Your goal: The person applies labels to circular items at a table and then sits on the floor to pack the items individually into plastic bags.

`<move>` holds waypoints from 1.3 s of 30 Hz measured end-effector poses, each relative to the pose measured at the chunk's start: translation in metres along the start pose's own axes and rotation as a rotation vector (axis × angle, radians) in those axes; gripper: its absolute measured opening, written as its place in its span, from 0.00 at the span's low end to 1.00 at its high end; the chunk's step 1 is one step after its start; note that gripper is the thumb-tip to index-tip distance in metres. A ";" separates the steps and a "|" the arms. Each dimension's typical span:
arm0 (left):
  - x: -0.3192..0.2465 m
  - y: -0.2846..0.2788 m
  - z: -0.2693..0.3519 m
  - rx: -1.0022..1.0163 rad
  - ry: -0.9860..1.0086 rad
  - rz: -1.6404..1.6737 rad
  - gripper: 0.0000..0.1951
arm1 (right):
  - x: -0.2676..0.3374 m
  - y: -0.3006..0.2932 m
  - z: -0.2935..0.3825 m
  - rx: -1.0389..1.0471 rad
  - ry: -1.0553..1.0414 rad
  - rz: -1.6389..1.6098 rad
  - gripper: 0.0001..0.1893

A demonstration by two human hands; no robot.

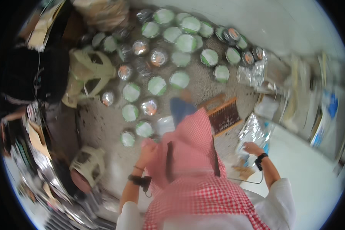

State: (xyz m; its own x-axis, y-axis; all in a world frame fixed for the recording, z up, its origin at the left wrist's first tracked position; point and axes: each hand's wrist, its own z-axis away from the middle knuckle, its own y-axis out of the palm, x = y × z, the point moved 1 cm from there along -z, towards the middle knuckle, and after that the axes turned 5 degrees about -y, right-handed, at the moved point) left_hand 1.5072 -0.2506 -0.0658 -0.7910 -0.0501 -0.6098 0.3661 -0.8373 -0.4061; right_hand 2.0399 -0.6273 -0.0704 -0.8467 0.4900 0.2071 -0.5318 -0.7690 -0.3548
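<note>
My left hand (148,151) is beside the red-and-white checked apron (189,149), its fingertips blurred against the cloth; whether it grips the cloth I cannot tell. My right hand (252,148) is out to the right, over a crumpled silver foil sheet or bag (253,129); contact with it is unclear. Both wrists carry black straps with small devices. A shoe and a blue trouser leg (179,110) show past the apron. On the floor ahead stand many round packs with green-and-white tops (157,85), and some with shiny silver-and-orange tops (149,107).
An orange-framed rack with dark slats (224,117) lies right of my foot. Beige plastic stools (89,72) stand to the left. A white surface (299,164) is at right, below shelving (302,86). A large brown wrapped bundle (103,13) sits at the far left.
</note>
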 end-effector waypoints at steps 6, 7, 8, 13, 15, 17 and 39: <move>-0.029 0.060 0.073 -0.217 -0.175 0.374 0.12 | -0.170 -0.377 0.043 0.180 0.222 0.625 0.23; -0.026 0.084 0.083 -0.369 -0.193 0.424 0.10 | -0.210 -0.419 0.040 0.277 0.270 0.755 0.23; -0.039 0.101 0.101 -0.404 -0.317 0.437 0.08 | -0.166 -0.457 0.024 0.311 0.271 0.787 0.23; -0.046 0.217 0.125 -0.345 -0.541 0.607 0.08 | -0.127 -0.463 -0.129 0.134 -0.361 1.074 0.14; -0.032 0.281 0.098 -0.360 -0.555 0.702 0.09 | -0.009 -0.398 -0.218 0.137 -0.441 0.840 0.12; -0.001 0.324 0.056 -0.400 -0.592 0.814 0.09 | -0.003 -0.302 -0.322 0.101 -0.616 0.927 0.12; 0.289 0.558 -0.368 -1.213 -0.892 1.060 0.08 | -0.025 -0.207 -0.513 0.401 -0.100 0.773 0.17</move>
State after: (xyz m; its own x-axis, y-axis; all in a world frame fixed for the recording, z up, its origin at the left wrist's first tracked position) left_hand 1.6635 -0.5324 -0.7189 0.1345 -0.8096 -0.5714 0.6147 0.5204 -0.5927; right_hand 2.1782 -0.2697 -0.4703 -0.9594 -0.2519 0.1266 0.2425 -0.9664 -0.0850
